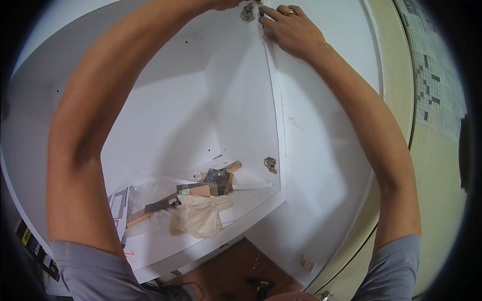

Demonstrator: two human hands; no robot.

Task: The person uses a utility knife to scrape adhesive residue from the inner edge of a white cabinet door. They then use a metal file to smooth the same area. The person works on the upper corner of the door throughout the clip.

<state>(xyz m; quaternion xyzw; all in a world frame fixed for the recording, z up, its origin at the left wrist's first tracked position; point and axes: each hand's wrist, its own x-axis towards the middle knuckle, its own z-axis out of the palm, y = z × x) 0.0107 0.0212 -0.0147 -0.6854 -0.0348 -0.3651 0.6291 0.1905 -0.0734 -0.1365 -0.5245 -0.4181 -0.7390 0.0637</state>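
Both my arms reach up to the front edge of a white cabinet's side panel (276, 115). My right hand (297, 31), with a ring on one finger, has its fingers and thumb drawn together at that edge, around a thin dark piece too small to name. My left hand (227, 4) is at the same edge, mostly cut off by the top of the picture, so its fingers are hidden. Just below it, a metal hinge (247, 13) is fixed inside the panel. A second hinge (270, 164) sits lower on the same panel.
On the cabinet floor lie a crumpled cream cloth (202, 213), sandpaper pieces (219, 179), a wooden strip (136, 217), clear plastic (145, 193) and papers (118, 204). Below, a drill (261, 286) rests on the brown floor. Newspaper (436, 75) covers part of the surface at right.
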